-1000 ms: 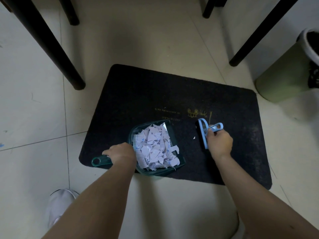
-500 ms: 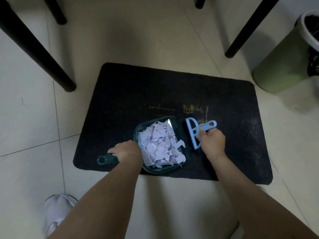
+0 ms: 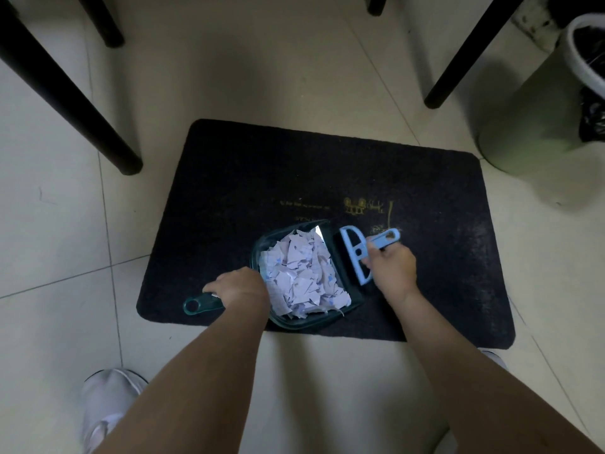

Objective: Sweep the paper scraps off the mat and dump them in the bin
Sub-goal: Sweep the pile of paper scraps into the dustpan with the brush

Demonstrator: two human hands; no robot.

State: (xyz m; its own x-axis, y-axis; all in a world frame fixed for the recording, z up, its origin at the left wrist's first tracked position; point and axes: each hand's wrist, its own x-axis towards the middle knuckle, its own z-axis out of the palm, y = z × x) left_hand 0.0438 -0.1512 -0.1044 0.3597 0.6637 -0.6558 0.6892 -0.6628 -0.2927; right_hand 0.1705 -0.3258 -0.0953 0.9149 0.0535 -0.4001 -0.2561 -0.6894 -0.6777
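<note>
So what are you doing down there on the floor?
A person is sweeping up paper. The left hand grips the dustpan by its handle, and the pan is full of scraps. The right hand holds the blue brush against the pan's open edge. Both sit on the black mat, which looks swept. The bin stands off to the right, so the dumping is not yet done.

Pale glossy floor tiles [image 3: 294, 77] with thin grout lines, dimly lit — soft shadows pooling toward the top and right. Dark furniture legs standing on the tiles: a thick slanted one at left [image 3: 65, 93], a thinner one behind it [image 3: 104, 24], another slanted at upper right [image 3: 471, 54]. Grimy patch [image 3: 537, 24] in the far right corner.
</note>
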